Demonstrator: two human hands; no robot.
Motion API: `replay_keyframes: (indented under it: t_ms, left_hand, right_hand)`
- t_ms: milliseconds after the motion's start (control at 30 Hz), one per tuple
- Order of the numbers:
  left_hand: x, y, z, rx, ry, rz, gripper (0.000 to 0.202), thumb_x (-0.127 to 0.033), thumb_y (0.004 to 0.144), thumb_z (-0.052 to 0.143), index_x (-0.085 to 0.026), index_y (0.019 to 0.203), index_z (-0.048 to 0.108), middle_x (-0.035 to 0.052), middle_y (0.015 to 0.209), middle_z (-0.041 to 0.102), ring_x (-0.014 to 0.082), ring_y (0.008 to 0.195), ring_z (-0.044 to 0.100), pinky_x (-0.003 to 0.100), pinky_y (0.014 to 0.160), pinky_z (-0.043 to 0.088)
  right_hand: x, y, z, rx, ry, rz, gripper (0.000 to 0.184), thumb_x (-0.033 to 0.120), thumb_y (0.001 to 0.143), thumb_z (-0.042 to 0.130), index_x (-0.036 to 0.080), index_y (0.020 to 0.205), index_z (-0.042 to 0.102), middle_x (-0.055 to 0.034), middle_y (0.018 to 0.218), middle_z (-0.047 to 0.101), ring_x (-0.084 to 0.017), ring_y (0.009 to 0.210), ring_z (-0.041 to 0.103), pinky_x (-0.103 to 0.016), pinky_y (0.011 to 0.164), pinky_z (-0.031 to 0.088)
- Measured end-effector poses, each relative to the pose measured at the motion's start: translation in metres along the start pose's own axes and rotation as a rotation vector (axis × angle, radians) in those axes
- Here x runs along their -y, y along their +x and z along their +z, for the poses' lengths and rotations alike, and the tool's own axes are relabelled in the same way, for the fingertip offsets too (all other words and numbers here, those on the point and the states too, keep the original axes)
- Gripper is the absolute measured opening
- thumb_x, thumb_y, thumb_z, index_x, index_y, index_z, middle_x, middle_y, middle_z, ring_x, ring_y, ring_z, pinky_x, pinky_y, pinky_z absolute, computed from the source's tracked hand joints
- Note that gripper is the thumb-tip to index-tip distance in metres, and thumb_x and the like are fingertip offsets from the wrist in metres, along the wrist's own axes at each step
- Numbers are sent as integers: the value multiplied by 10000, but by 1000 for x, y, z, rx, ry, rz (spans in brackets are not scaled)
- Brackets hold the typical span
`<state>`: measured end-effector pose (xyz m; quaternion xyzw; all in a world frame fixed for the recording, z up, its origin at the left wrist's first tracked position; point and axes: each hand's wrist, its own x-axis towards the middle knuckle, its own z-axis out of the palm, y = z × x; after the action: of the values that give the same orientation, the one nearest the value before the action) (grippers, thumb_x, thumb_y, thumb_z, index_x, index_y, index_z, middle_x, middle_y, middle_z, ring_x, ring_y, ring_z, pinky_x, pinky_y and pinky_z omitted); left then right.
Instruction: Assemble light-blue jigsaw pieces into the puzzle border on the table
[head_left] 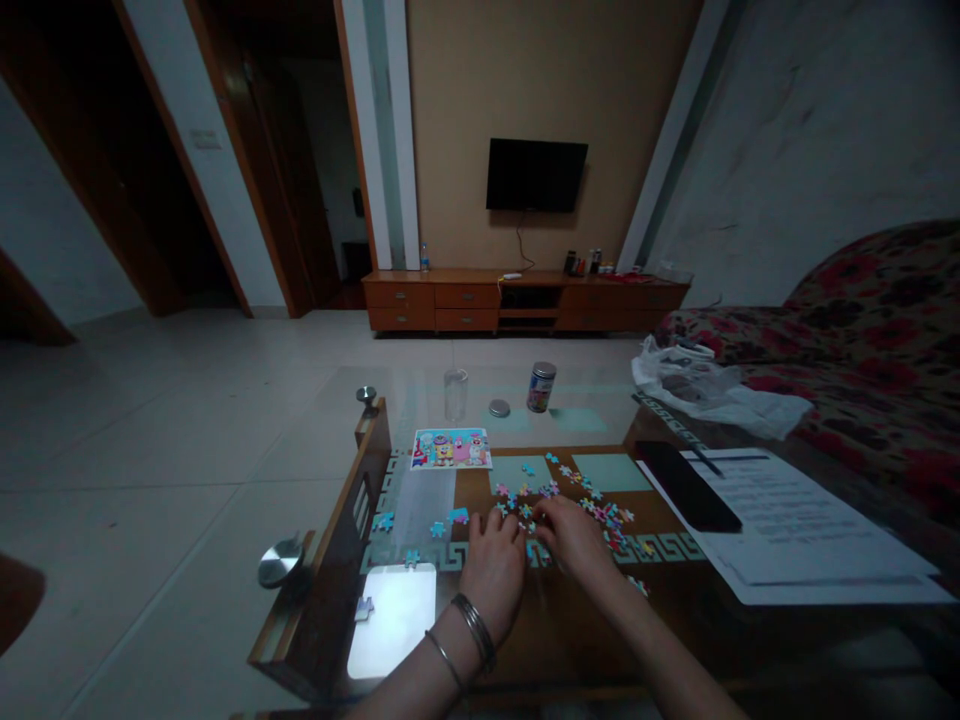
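**Jigsaw pieces (559, 500) across a glass-topped coffee table (360, 500)**

Left hand (495, 570) low over the near middle of the coffee table, fingers half curled, tips down at the edge of the pieces, two thin bangles (474, 628) around the wrist. Right hand (574, 540) just beside it, fingers loosely bunched among the pieces; no telling whether either hand grips one. Pink, blue and yellow pieces in a loose spread at the table's middle, a few blue strays toward its left edge. At the table's far half, a printed puzzle picture (451, 449) with cartoon characters, and past it a clear glass tumbler (455, 394), a small round lid (499, 408) and a can (541, 387). On the table's right side, a black tablet or phone (686, 485) lying on printed papers (817, 525).
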<state>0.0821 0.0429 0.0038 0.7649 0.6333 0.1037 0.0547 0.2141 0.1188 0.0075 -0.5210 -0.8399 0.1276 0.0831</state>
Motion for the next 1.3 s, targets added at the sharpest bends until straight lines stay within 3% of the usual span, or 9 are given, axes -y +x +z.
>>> replay_keyframes:
  t_ms: [233,733,1000,1167,1300]
  left_hand:
    - [3,-2,-3,28,21,-2,259,-116,899,413,-167,989,651,91,1066,625,279,1099,473,470,969,373]
    - [-2,8,-5,30,47,-64,269,-119,931,365,-151,1026,614,91,1065,616,265,1053,515,429,918,412]
    - [8,4,-5,32,-22,-72,279,-64,895,365,-181,959,610,56,1062,616,241,1038,517,388,885,398]
    - [9,3,-3,22,-56,-105,291,-34,844,386,-166,1001,592,75,1063,603,256,1027,511,393,859,393]
    - [6,4,-1,19,-66,-102,274,-58,856,381,-166,980,599,87,1065,592,261,1028,505,402,865,383]
  right_hand:
    - [-9,2,-3,-1,39,9,230,53,782,517,167,867,698,-80,935,672,-199,900,617,-261,782,405]
    - [-5,3,2,22,1,20,183,93,758,583,154,898,683,-94,942,671,-223,891,610,-275,750,396]
    - [-17,2,-7,48,47,49,222,69,777,525,184,791,715,-66,891,676,-188,858,625,-245,750,392]
    - [-31,-2,-24,-28,42,124,191,111,789,546,187,862,706,-61,937,687,-192,903,619,-247,766,389]
    - [-41,-9,-35,-11,-10,193,179,99,771,548,174,835,698,-71,925,697,-197,889,617,-253,741,375]
